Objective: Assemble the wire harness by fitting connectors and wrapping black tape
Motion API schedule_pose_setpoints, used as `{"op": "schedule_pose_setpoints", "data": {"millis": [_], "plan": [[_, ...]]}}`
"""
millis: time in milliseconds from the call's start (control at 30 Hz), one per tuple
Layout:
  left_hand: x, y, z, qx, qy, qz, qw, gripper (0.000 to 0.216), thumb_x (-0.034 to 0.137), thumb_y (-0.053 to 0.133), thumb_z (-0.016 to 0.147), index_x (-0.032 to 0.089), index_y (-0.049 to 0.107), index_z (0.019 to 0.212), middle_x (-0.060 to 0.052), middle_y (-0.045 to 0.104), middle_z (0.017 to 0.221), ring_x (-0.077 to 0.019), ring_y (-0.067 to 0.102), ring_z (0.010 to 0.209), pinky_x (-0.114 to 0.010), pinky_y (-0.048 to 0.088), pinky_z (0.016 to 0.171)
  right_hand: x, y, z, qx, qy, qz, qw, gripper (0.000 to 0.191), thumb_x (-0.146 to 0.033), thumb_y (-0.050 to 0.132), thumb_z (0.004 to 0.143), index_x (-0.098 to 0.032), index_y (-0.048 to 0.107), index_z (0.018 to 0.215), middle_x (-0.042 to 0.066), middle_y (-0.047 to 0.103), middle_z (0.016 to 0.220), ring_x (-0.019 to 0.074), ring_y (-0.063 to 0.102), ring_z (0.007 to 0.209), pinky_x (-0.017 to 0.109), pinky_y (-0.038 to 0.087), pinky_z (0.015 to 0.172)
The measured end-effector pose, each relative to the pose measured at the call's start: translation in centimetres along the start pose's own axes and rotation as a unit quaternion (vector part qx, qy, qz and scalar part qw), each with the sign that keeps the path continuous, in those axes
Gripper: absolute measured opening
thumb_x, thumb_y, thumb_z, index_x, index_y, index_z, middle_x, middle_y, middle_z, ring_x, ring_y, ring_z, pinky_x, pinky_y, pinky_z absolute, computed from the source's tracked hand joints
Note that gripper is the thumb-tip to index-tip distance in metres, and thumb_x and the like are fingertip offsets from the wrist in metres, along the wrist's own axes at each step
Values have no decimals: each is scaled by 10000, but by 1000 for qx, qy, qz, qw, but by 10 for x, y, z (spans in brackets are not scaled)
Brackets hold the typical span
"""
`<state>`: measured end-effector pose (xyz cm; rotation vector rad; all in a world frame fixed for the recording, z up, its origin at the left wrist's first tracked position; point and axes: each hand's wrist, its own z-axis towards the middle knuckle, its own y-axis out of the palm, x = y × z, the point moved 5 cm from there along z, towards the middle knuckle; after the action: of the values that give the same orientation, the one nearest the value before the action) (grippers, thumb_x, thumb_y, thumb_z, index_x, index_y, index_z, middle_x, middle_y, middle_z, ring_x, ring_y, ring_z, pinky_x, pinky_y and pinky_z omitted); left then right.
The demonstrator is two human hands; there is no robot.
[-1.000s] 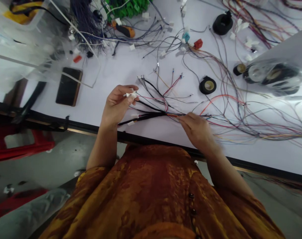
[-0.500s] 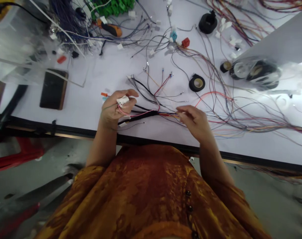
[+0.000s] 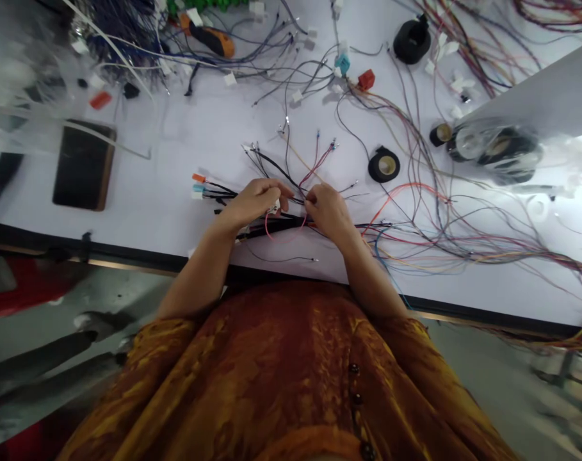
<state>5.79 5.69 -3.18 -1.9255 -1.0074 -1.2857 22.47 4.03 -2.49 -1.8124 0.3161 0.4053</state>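
Observation:
My left hand [image 3: 257,202] is closed round a white connector [image 3: 274,207], from which a pink wire [image 3: 266,225] loops down and right. Close beside it, my right hand [image 3: 328,210] pinches thin dark wires of the harness just right of the left fingertips; exactly which ones is hidden. Beneath both hands runs the black-taped wire bundle [image 3: 283,224]. Orange [image 3: 199,178] and light blue [image 3: 198,188] connectors end its branches on the left. Red wires [image 3: 314,168] with bare terminals fan out above the hands.
A black tape roll [image 3: 383,164] lies right of the hands, another tape roll [image 3: 412,41] farther back. Long loose wires [image 3: 463,246] trail right. A phone [image 3: 84,165] lies at left, an orange-handled tool [image 3: 208,37] behind. The table's dark front edge [image 3: 444,312] borders my body.
My left hand has moved right with the white connector and turned over it. My right hand has moved left along the bundle, so the two hands now almost meet.

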Motion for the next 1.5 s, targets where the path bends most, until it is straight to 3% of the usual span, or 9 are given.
{"op": "schedule_pose_setpoints", "data": {"millis": [233,400,500,667,867,1033,1167,1333,1500], "plan": [[-14,8,10,32,-2,-55,998,358,183,549,877,151,639,1222,-73,740,999,-78,564,544,-201,443,514,3,6,-12,45,-60,64,995,184,-184,498,928,-166,648,1032,127,676,1126,229,608,1002,336,465,880],[-24,5,11,56,52,-165,983,233,388,639,920,179,708,995,-30,667,804,-74,520,523,-188,387,480,31,-10,-10,68,-59,148,985,193,-238,515,911,-173,696,929,64,731,953,173,611,839,285,440,780],[-22,4,7,57,91,-169,980,294,457,658,920,172,724,903,-49,678,815,-84,547,572,-194,409,515,44,-15,0,-16,-18,152,988,244,-268,523,904,-156,702,782,31,702,740,148,578,719,269,407,709],[-18,3,1,54,113,-145,982,348,498,660,919,160,742,905,-64,707,830,-95,563,597,-212,442,566,29,-4,9,-183,-67,219,956,314,-352,541,909,-159,657,689,-8,611,651,109,503,646,249,367,649],[-25,2,2,51,79,-148,985,372,500,675,900,134,743,896,-80,718,805,-96,558,561,-224,441,544,44,4,3,-58,81,315,944,151,-272,462,895,-211,551,791,-67,358,532,114,321,483,254,282,517],[-30,3,10,126,-18,-185,975,321,445,622,919,143,727,948,-94,749,881,-83,538,516,-182,314,408,51,1,0,132,126,84,980,32,-203,519,869,-209,548,856,47,588,743,208,552,732,340,450,737],[-27,3,12,176,-46,-215,960,255,372,588,924,142,698,936,-86,748,877,-74,537,499,-167,314,395,41,-1,-3,134,109,45,984,38,-232,556,878,-203,580,881,71,636,784,225,576,768,367,472,774],[-25,-2,12,184,-50,-207,960,253,381,604,907,139,678,898,-80,737,828,-74,534,482,-172,333,405,20,-14,-7,112,13,196,974,99,-281,554,904,-198,605,889,17,624,744,151,584,685,275,468,668],[-11,-12,-4,143,-46,-7,989,346,438,607,903,144,678,735,-54,659,599,-121,535,481,-224,386,464,15,-2,20,34,61,300,951,116,-294,576,900,-185,612,908,-2,604,713,106,529,480,253,405,477]]}}
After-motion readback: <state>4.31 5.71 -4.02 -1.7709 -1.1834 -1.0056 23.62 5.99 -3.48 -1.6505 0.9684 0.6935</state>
